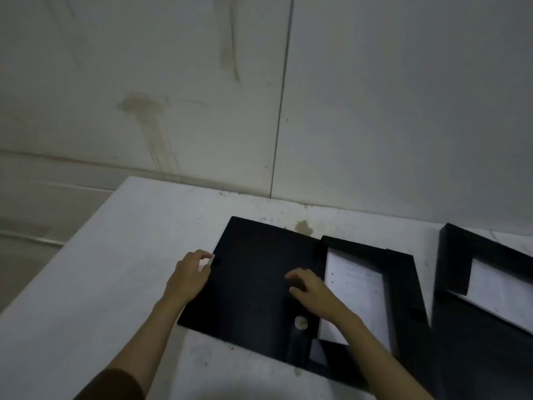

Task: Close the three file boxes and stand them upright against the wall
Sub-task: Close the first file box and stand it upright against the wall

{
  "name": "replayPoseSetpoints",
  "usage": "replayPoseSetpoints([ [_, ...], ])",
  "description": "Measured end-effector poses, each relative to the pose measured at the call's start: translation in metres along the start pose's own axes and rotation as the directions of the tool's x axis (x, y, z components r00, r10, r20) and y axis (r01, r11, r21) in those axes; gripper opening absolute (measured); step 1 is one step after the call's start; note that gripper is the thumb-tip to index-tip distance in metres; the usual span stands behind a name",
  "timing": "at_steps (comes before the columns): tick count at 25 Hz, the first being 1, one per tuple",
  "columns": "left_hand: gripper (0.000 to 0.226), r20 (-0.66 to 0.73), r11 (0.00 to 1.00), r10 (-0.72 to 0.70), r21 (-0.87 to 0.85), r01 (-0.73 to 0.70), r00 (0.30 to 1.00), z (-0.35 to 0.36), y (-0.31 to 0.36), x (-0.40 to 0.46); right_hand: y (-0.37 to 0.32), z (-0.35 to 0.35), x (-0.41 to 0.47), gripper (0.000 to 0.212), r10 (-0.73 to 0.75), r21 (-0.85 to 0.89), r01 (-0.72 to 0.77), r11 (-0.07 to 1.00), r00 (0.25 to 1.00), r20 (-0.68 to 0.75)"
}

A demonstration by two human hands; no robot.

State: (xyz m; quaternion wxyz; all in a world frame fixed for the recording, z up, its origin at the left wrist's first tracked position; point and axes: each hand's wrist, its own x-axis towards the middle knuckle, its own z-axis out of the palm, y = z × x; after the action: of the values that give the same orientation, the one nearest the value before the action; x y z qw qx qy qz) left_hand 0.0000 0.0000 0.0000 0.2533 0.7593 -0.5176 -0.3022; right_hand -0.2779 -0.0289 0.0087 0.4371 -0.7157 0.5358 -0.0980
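Note:
Three black file boxes lie flat on a white table (pixel 95 278). The left file box (pixel 253 272) has its lid down and a round metal snap (pixel 300 322) near its front. My left hand (pixel 189 277) touches that box's left edge with curled fingers. My right hand (pixel 313 290) rests on its lid with fingers spread. The middle file box (pixel 401 290) lies open beside it, with white paper (pixel 357 290) inside. The right file box (pixel 461 255) is open too, holds paper, and is cut off by the frame edge.
A stained pale wall (pixel 375 111) rises right behind the table, with a vertical seam. A brown stain (pixel 302 226) marks the table by the wall. The table's left edge drops off to a floor at the far left.

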Motion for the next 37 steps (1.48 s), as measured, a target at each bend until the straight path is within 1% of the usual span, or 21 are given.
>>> replayPoseSetpoints([
  [3, 0.035, 0.081, 0.994, -0.104, -0.032, 0.107, 0.991, 0.008, -0.024, -0.006, 0.010, 0.035, 0.000, 0.048, 0.053, -0.164, -0.061, 0.985, 0.997, -0.051],
  [5, 0.037, 0.132, 0.989, -0.138, -0.041, 0.144, 0.982, 0.017, -0.037, -0.013, 0.013, 0.056, -0.004, 0.057, 0.087, -0.211, -0.101, 0.972, 0.994, -0.073],
  [6, 0.037, 0.123, 0.989, -0.139, -0.024, 0.143, 0.983, 0.022, -0.043, -0.015, 0.017, 0.065, -0.005, 0.061, 0.099, -0.232, -0.116, 0.966, 0.992, -0.083],
  [8, 0.039, 0.059, 0.993, -0.115, 0.015, 0.114, 0.992, 0.029, -0.045, -0.020, 0.023, 0.077, -0.005, 0.067, 0.112, -0.349, -0.136, 0.927, 0.990, -0.090],
  [10, 0.040, 0.017, 0.995, -0.102, 0.020, 0.101, 0.995, 0.039, -0.044, -0.023, 0.028, 0.083, -0.006, 0.070, 0.095, -0.452, -0.123, 0.884, 0.992, -0.084],
  [11, 0.040, 0.004, 0.994, -0.109, 0.006, 0.108, 0.994, 0.043, -0.042, -0.025, 0.029, 0.084, -0.005, 0.071, 0.095, -0.472, -0.121, 0.873, 0.992, -0.080],
  [14, 0.038, -0.036, 0.981, -0.188, -0.051, 0.186, 0.981, 0.047, -0.035, -0.022, 0.034, 0.085, -0.003, 0.072, 0.086, -0.476, -0.115, 0.872, 0.993, -0.083],
  [16, 0.037, -0.046, 0.946, -0.292, -0.159, 0.281, 0.955, 0.041, -0.030, -0.015, 0.037, 0.087, -0.004, 0.072, 0.077, -0.469, -0.109, 0.876, 0.993, -0.087],
  [18, 0.036, -0.008, 0.888, -0.373, -0.294, 0.354, 0.928, 0.025, -0.020, -0.009, 0.037, 0.086, -0.004, 0.072, 0.065, -0.424, -0.095, 0.901, 0.994, -0.084],
  [19, 0.034, 0.043, 0.858, -0.385, -0.350, 0.375, 0.922, 0.015, -0.013, -0.009, 0.035, 0.082, -0.005, 0.070, 0.068, -0.369, -0.093, 0.925, 0.995, -0.079],
  [20, 0.032, 0.097, 0.838, -0.362, -0.401, 0.369, 0.927, 0.006, -0.005, -0.011, 0.031, 0.076, -0.006, 0.067, 0.077, -0.284, -0.095, 0.954, 0.994, -0.076],
  [22, 0.030, 0.131, 0.847, -0.246, -0.454, 0.279, 0.960, -0.018, 0.008, -0.019, 0.013, 0.061, -0.005, 0.058, 0.113, 0.011, -0.113, 0.994, 0.992, -0.055],
  [24, 0.028, 0.174, 0.875, -0.023, -0.473, 0.104, 0.984, -0.025, 0.043, -0.032, 0.001, 0.031, -0.025, 0.050, 0.129, 0.353, -0.093, 0.931, 0.989, -0.079],
  [26, 0.029, 0.219, 0.853, 0.088, -0.520, 0.040, 0.972, -0.029, 0.072, -0.042, -0.023, 0.008, -0.036, 0.043, 0.073, 0.523, -0.012, 0.853, 0.993, -0.096],
  [27, 0.030, 0.266, 0.848, 0.140, -0.529, 0.023, 0.954, -0.021, 0.087, -0.048, -0.032, -0.004, -0.046, 0.043, 0.058, 0.575, 0.028, 0.818, 0.990, -0.132],
  [28, 0.029, 0.302, 0.849, 0.221, -0.527, -0.031, 0.927, -0.010, 0.104, -0.058, -0.039, -0.018, -0.058, 0.049, 0.046, 0.622, 0.073, 0.780, 0.984, -0.173],
  [30, 0.034, 0.320, 0.831, 0.414, -0.515, -0.211, 0.852, 0.020, 0.129, -0.081, -0.045, -0.044, -0.081, 0.064, 0.033, 0.679, 0.170, 0.714, 0.961, -0.275],
  [31, 0.036, 0.323, 0.819, 0.460, -0.514, -0.255, 0.827, 0.036, 0.138, -0.090, -0.045, -0.054, -0.093, 0.069, 0.032, 0.684, 0.210, 0.698, 0.946, -0.323],
  [33, 0.038, 0.346, 0.819, 0.495, -0.493, -0.294, 0.797, 0.068, 0.148, -0.102, -0.039, -0.071, -0.116, 0.068, 0.040, 0.670, 0.244, 0.701, 0.925, -0.378],
  [35, 0.041, 0.376, 0.824, 0.535, -0.431, -0.368, 0.757, 0.103, 0.152, -0.108, -0.025, -0.081, -0.135, 0.066, 0.048, 0.627, 0.228, 0.745, 0.919, -0.392],
  [37, 0.044, 0.425, 0.838, 0.540, -0.355, -0.415, 0.727, 0.133, 0.152, -0.110, -0.006, -0.087, -0.147, 0.065, 0.078, 0.593, 0.188, 0.783, 0.916, -0.393],
])
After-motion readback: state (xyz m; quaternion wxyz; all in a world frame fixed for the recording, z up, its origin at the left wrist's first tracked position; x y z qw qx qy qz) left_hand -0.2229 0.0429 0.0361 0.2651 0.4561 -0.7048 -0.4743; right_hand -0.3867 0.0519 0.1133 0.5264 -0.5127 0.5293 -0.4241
